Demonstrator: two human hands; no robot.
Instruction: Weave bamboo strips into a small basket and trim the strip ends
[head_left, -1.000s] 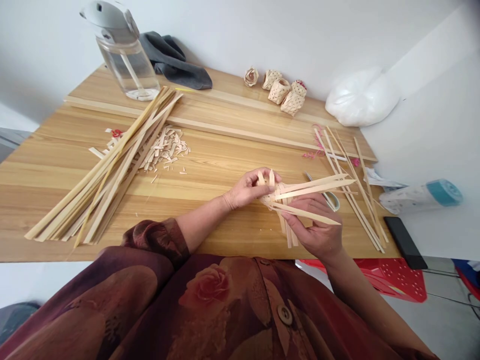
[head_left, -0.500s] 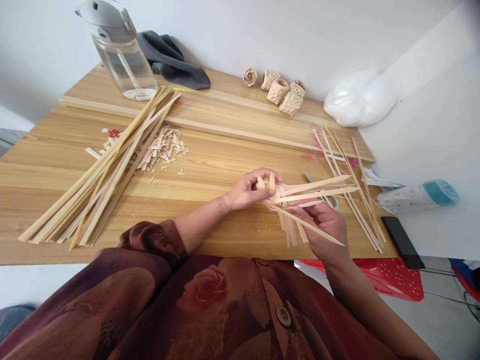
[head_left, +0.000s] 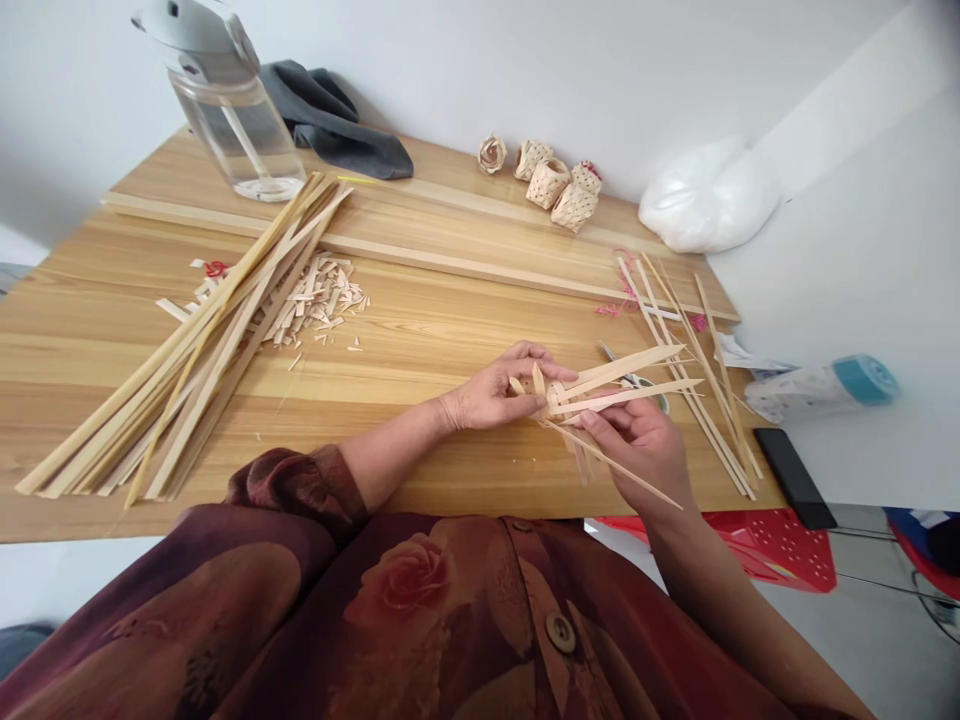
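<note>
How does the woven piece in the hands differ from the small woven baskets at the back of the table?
The woven piece is held between the left hand and right hand, while the small woven baskets sit on the table. The woven piece trails long loose strips; the baskets look compact, with no long strips. The woven piece shows only a small woven section; the baskets show full woven sides. Both are woven from pale strips.

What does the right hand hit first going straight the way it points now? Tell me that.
Your right hand points up and left, at the flat bamboo strips sticking out of the small woven piece. It seems already against those strips, though depth is hard to judge from this view.
</note>
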